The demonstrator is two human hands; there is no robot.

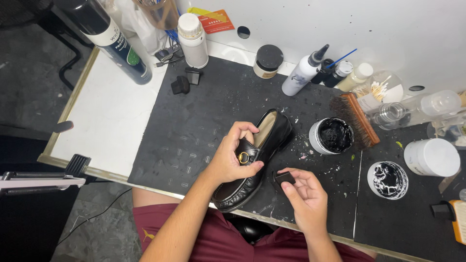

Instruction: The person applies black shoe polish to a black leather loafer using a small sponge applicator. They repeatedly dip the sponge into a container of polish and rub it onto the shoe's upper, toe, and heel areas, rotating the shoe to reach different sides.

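Two hands work: the left hand (pixel 236 154) grips a shiny black leather loafer (pixel 254 160), the right hand (pixel 303 196) pinches a small dark sponge (pixel 283 178).

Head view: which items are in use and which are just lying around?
In use:
left hand on black loafer
right hand holding small black sponge
open black polish jar

Lying about:
brush
spray can
white bottle
cotton swabs
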